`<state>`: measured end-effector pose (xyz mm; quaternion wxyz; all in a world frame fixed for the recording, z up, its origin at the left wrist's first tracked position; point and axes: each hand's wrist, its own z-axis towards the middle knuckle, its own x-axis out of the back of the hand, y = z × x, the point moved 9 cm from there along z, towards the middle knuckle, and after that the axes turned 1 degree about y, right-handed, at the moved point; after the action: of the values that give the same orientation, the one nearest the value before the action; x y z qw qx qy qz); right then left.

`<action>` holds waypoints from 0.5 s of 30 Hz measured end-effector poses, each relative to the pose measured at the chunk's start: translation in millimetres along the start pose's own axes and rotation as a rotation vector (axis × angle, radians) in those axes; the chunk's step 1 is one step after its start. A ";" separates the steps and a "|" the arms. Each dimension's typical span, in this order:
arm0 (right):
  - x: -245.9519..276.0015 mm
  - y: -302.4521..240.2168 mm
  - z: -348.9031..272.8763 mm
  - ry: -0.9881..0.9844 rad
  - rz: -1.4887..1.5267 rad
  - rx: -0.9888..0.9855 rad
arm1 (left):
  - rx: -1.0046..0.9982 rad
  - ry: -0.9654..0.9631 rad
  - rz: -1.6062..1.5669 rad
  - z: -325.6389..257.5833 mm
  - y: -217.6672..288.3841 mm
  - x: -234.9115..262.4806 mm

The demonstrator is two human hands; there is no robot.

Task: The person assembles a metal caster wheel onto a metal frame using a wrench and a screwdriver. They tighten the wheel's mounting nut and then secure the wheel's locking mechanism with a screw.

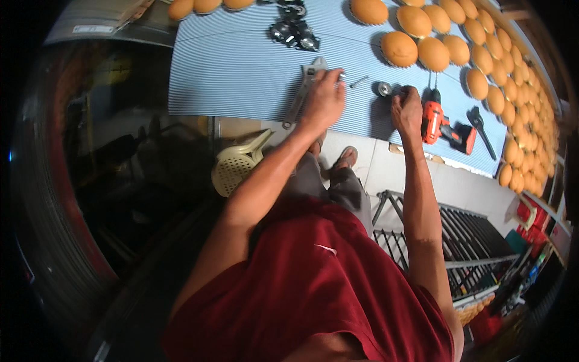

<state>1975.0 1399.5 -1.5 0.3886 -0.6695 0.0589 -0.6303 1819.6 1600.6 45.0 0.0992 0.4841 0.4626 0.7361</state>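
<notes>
Over the blue ridged table top point(235, 78), my left hand point(325, 101) is closed, with a small shiny bit at its fingertips that I cannot make out. An adjustable wrench point(297, 101) lies beside and partly under that hand. Between my hands are a thin metal bolt point(359, 81) and a small round metal wheel point(385, 89). My right hand point(408, 111) is curled closed just right of the wheel; whatever its fingers hold is hidden. An orange cordless drill point(433, 120) with a bit fitted lies to its right.
Several black caster parts point(294, 33) lie at the back of the table. Round orange-brown cakes point(399, 49) cover its far right. A black ratchet-like tool point(481, 131) lies beyond the drill. Below stand a cream plastic stool point(234, 169) and a black metal rack point(470, 232).
</notes>
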 end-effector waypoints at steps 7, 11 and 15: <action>7.7 -22.7 2.9 -0.116 -0.051 0.077 | 0.673 -0.051 -0.886 -24.4 -64.1 18.7; 27.2 -26.0 -4.0 -0.059 0.163 0.038 | 0.758 0.056 -1.141 -28.6 -43.6 17.4; -10.5 -104.7 -77.8 -0.508 0.785 -0.115 | 0.628 0.006 -1.004 -50.7 -16.3 -11.2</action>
<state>1860.6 1443.1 44.9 0.5619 -0.7501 0.2457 -0.2475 1779.7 1573.2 20.1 0.2858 0.2101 0.8311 0.4282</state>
